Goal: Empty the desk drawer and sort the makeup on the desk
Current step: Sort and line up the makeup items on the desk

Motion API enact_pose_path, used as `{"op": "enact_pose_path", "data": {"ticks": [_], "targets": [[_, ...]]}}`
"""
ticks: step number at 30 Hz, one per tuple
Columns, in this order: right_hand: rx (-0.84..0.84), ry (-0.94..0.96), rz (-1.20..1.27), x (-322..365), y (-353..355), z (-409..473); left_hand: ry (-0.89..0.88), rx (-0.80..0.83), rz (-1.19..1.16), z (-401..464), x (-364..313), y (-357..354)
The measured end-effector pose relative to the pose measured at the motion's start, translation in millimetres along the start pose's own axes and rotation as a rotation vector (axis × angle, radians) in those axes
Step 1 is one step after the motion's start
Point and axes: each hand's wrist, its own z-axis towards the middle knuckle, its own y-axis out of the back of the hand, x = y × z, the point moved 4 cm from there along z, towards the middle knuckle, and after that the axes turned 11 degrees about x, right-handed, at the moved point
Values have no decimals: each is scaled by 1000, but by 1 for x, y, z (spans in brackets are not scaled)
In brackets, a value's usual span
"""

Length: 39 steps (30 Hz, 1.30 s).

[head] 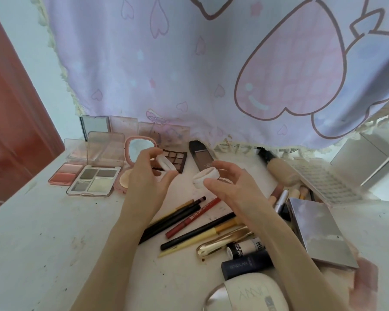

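Note:
My left hand (pixel 149 173) grips a small white round lid (pixel 166 164) above the desk. My right hand (pixel 231 184) holds a small white jar (pixel 206 177), its opening turned up and to the left; the two pieces are apart. Open palettes line the back left: a pink blush palette (pixel 65 173), a four-pan eyeshadow palette (pixel 93 180), a pink mirror compact (pixel 130 167) and a brown eyeshadow palette (pixel 174 159). Several pencils and liners (pixel 189 217) lie under my hands on the white desk (pixel 54 232).
A dark foundation tube (pixel 200 158) and a beige bottle (pixel 279 169) lie at the back. Brushes (pixel 296 194), a silver box (pixel 321 230), a gold tube (pixel 222 243), small bottles (pixel 245 254) and a white compact (pixel 249 292) crowd the right. A lilac heart-print cloth (pixel 211 63) hangs behind.

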Motion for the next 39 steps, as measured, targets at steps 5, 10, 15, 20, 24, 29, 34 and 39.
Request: {"op": "enact_pose_path", "data": {"ticks": [5, 10, 15, 20, 24, 29, 34, 39], "targets": [[13, 49, -313, 7, -9, 3, 66, 121, 163, 1, 12, -4], [15, 83, -636, 7, -25, 16, 117, 142, 562, 1, 14, -2], [35, 66, -790, 7, -30, 23, 131, 96, 557, 1, 12, 3], [60, 51, -904, 9, -43, 31, 61, -201, 276, -1, 1, 19], [63, 77, -980, 9, -62, 47, 116, -313, 143, -2, 5, 26], [47, 84, -980, 10, -75, 63, 137, -287, 98, 0, 13, 26], [-4, 95, -821, 12, -63, 56, 145, -208, 157, 0, 11, 21], [-172, 152, -763, 28, -23, 28, 57, -8, 277, -4, 3, 2]]}}
